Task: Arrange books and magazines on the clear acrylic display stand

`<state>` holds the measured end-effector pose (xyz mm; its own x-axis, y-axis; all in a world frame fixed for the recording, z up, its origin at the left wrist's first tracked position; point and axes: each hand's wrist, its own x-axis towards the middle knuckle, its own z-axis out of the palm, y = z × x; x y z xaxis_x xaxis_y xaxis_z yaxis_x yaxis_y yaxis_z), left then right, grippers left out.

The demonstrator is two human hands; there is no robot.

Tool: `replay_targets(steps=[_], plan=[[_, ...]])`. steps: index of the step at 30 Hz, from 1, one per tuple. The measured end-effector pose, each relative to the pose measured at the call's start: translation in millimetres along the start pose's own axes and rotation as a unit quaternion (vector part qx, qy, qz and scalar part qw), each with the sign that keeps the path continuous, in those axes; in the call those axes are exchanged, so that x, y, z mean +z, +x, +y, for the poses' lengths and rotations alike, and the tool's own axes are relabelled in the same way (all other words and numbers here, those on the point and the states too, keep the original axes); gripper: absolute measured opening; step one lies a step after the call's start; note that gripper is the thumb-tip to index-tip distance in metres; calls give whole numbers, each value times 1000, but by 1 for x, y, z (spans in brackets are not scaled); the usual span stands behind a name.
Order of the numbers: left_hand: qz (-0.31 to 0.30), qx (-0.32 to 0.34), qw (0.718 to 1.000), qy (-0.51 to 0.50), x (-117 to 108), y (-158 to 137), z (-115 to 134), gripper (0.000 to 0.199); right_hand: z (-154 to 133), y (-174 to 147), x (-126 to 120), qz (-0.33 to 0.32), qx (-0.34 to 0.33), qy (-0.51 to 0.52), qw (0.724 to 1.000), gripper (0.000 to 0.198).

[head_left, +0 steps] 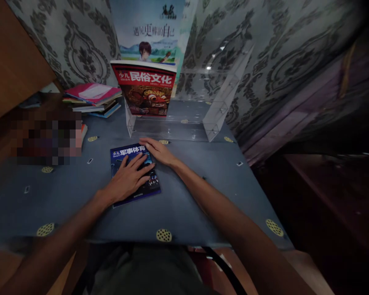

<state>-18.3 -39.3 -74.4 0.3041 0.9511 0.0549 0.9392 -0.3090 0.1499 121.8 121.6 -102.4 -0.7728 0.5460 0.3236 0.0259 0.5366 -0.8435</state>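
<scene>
A dark blue book (153, 186) with white Chinese lettering lies closed and flat on the table, slightly turned. My left hand (127, 176) rests palm down on its cover, fingers spread, hiding much of the picture. At the book's upper right corner is my right hand (160, 150), its fingers close together and curled at the edge; the fingertips are partly hidden. Behind both hands stands a clear acrylic book rack (215, 102). A red-covered book (147, 92) leans in its left front tier, with a blue-green book (153, 24) standing upright behind it.
The table (197, 223) has a grey-blue cloth with yellow pineapple prints. Books are stacked (94, 98) at the back left, a pink one on top. Nearer is a blurred-out pile (49, 139). Patterned wallpaper (86, 45) lies behind, a brown wooden panel (15, 53) at far left.
</scene>
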Motion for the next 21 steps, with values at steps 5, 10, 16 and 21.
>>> replay_targets(steps=[5,10,16,21], plan=[[-22,74,997,-13,-1,-25,19,45,1,2,2,6,-6,-19,1000,46],[-30,95,995,-22,-1,-40,30,44,0,1,3,7,1,-44,999,44],[-18,67,989,-131,-10,-39,15,39,-6,-5,11,-8,-15,-152,988,42],[123,-83,977,-152,-8,-15,-44,41,-14,-11,17,-43,-25,-256,965,43]])
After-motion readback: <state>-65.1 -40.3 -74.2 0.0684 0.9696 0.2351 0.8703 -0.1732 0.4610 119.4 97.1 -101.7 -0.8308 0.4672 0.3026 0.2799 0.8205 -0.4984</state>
